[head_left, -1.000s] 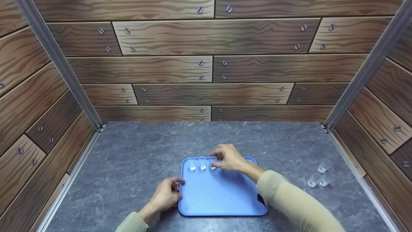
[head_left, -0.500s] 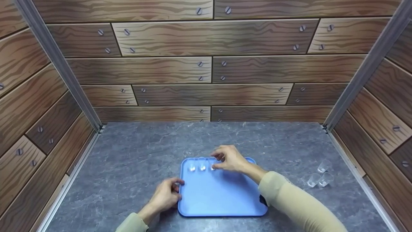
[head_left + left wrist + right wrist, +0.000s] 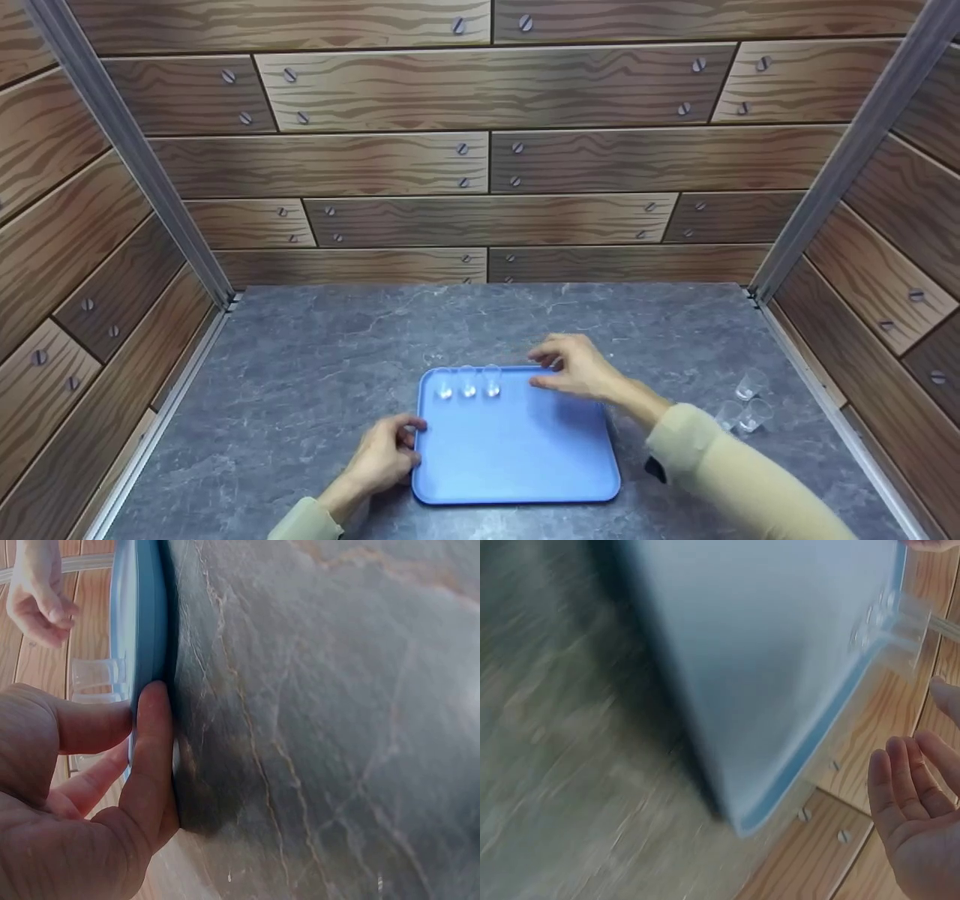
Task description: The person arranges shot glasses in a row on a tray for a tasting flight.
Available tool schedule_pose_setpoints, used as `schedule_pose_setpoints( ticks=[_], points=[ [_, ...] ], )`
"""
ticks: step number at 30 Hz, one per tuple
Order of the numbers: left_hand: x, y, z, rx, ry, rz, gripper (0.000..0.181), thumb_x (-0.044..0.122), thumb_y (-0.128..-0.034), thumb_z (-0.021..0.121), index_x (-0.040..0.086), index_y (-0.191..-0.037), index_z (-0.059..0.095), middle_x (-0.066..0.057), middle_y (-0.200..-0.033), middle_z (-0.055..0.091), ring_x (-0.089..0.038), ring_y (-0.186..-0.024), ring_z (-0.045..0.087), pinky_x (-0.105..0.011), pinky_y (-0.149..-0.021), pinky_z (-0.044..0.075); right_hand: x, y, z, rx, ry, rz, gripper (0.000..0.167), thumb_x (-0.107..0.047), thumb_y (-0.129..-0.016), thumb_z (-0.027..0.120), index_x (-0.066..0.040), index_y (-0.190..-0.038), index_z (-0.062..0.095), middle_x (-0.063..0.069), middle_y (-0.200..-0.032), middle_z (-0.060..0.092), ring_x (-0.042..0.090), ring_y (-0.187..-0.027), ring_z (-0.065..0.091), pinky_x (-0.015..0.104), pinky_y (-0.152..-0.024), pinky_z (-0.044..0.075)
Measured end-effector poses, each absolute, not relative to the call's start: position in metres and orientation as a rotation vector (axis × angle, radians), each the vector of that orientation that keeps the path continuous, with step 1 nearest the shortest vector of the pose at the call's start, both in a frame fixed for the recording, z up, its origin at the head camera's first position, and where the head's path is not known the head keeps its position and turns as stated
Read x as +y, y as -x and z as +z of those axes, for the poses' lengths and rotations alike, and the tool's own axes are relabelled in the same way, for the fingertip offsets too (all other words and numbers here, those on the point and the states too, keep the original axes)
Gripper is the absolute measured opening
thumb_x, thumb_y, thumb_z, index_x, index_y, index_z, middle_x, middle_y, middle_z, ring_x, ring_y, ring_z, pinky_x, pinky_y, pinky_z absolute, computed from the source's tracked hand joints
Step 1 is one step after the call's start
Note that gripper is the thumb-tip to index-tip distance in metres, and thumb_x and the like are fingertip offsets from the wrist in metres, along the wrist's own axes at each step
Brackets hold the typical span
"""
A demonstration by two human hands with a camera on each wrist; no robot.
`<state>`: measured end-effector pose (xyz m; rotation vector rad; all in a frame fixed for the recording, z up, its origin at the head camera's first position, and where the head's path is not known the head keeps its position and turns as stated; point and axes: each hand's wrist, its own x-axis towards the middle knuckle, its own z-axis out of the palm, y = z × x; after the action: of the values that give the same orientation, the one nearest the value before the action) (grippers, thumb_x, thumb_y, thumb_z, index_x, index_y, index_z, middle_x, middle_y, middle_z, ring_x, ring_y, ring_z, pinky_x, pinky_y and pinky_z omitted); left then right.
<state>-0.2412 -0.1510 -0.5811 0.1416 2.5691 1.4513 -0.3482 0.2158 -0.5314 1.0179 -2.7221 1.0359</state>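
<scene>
Firstly, at left, the left hand [image 3: 379, 454] pinches the left rim of the blue tray [image 3: 517, 457], a digit on either side of the edge. The tray lies flat on the grey table [image 3: 322, 360]; it appears longer left to right, though the slanted view leaves this uncertain. On its far left part, three clear cups [image 3: 469, 384] stand upright in a row along the far rim, just beside one another. Further right, the right hand [image 3: 576, 367] hangs over the tray's far right part, thumb and fingers apart, holding nothing. At the extreme right, three loose cups [image 3: 754, 414] sit on the table, two near, one far, the leftmost just beside the right sleeve [image 3: 735, 457]. Material relation: these lie right and slightly near of the right hand, well apart from it; the right is the closer hand, the left being across the tray.
</scene>
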Motion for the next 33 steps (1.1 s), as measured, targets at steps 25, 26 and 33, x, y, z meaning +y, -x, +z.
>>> schedule_pose_setpoints(
  ticks=[25, 26, 33],
  points=[
    [-0.153, 0.239, -0.583, 2.564, -0.169, 1.473, 0.049, -0.011, -0.0784, 0.065, 0.001, -0.125, 0.075, -0.007, -0.095, 0.063, -0.016, -0.08, 0.061, -0.029, -0.055, 0.063, 0.359, 0.325, -0.497, -2.758, -0.617, 0.888, 0.038, -0.008, -0.085, 0.094, 0.003, -0.12, 0.082, 0.018, -0.111, 0.082, 0.036, -0.096, 0.079, 0.04, -0.086, 0.072],
    [-0.153, 0.239, -0.583, 2.57, -0.17, 1.47, 0.049, -0.011, -0.0784, 0.065, 0.001, -0.124, 0.075, -0.007, -0.095, 0.063, -0.016, -0.08, 0.061, -0.029, -0.055, 0.062, 0.366, 0.324, -0.497, -2.76, -0.603, 0.874, 0.038, -0.008, -0.085, 0.094, 0.003, -0.12, 0.082, 0.018, -0.112, 0.082, 0.034, -0.096, 0.079, 0.039, -0.086, 0.072],
    [-0.153, 0.24, -0.583, 2.592, -0.17, 1.458, 0.048, -0.01, -0.0789, 0.068, 0.003, -0.124, 0.076, -0.008, -0.095, 0.064, -0.016, -0.081, 0.061, -0.027, -0.057, 0.06, 0.418, 0.314, -0.501, -2.729, -0.537, 0.78, 0.036, -0.01, -0.084, 0.095, 0.001, -0.115, 0.083, 0.019, -0.11, 0.083, 0.013, -0.091, 0.077, 0.034, -0.079, 0.071]
  ],
)
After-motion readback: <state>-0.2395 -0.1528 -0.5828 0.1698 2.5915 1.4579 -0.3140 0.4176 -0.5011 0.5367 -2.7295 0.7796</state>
